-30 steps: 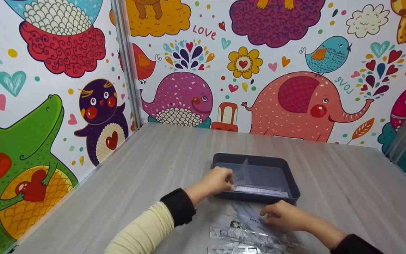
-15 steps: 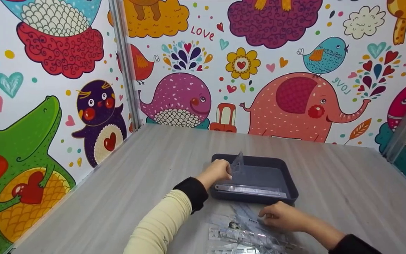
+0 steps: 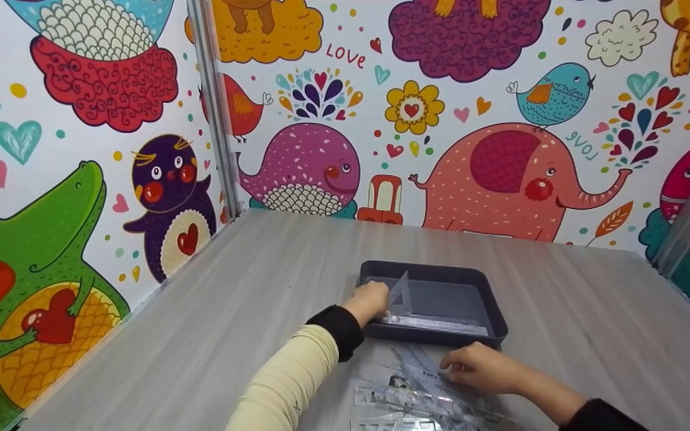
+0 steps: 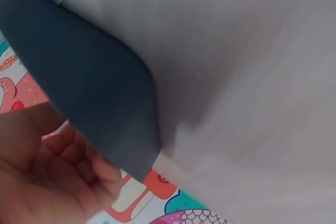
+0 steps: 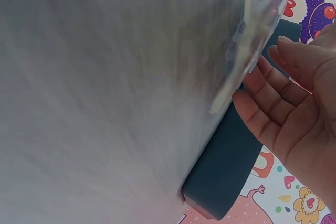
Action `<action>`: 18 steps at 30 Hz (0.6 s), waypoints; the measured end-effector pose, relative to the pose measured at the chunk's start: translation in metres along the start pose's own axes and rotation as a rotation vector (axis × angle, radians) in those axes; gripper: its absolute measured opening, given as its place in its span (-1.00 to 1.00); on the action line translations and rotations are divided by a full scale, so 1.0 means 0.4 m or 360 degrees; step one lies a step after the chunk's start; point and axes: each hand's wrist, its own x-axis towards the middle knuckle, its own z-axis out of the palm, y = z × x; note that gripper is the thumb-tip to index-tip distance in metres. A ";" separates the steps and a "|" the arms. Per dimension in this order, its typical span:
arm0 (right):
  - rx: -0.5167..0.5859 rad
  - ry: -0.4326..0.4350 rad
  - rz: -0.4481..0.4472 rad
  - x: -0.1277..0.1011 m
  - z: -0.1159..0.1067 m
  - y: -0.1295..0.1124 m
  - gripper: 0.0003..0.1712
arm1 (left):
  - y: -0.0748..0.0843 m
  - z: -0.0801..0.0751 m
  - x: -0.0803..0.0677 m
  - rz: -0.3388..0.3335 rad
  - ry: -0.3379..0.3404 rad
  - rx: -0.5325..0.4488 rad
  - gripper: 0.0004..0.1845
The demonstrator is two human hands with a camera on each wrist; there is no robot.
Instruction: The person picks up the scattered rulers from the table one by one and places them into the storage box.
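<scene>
My left hand (image 3: pixel 370 300) is over the left end of the dark tray (image 3: pixel 493 302), holding a clear triangular set square (image 3: pixel 403 295) that stands tilted inside. Its curled fingers (image 4: pixel 86 163) reach over the tray wall (image 4: pixel 100 82) in the left wrist view, where the wall hides the set square. A clear straight ruler (image 3: pixel 441 324) lies along the tray's near side. Just in front of the tray, my right hand (image 3: pixel 481 368) hovers with loosely bent fingers at the edge of a pile of clear plastic rulers and packets (image 3: pixel 405 398), nothing visible in its grasp.
The tray stands on a grey wood-grain table (image 3: pixel 285 263). Printed cartoon walls (image 3: pixel 297 167) close off the back and left, with a metal post (image 3: pixel 216 120) at their corner. The plastic pile reaches the bottom of the head view.
My left hand rose and drew back left with the set square, uncovering the ruler's left end, then lowered at the tray's left side. The right hand has stayed in place.
</scene>
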 end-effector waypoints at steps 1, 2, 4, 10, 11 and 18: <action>-0.0005 0.0003 0.0001 0.000 0.000 0.000 -0.87 | 0.008 -0.020 -0.028 0.0002 0.0022 0.0024 -0.71; -0.0011 0.0007 0.0001 -0.001 0.000 0.000 -0.87 | 0.014 -0.038 -0.052 0.0005 0.0044 0.0038 -0.72; -0.0008 0.0009 0.0001 -0.001 -0.001 0.000 -0.87 | 0.020 -0.062 -0.084 0.0020 0.0071 0.0073 -0.73; -0.0003 0.0021 -0.0022 -0.001 -0.002 0.000 -0.87 | 0.017 -0.060 -0.077 0.0045 0.0010 0.0099 -0.67; -0.0003 0.0022 -0.0025 0.000 -0.002 0.000 -0.87 | 0.017 -0.059 -0.076 0.0049 0.0007 0.0100 -0.67; 0.0051 -0.0015 0.0026 -0.003 -0.001 -0.001 -0.85 | 0.029 -0.079 -0.109 0.0202 0.0111 0.0095 -0.72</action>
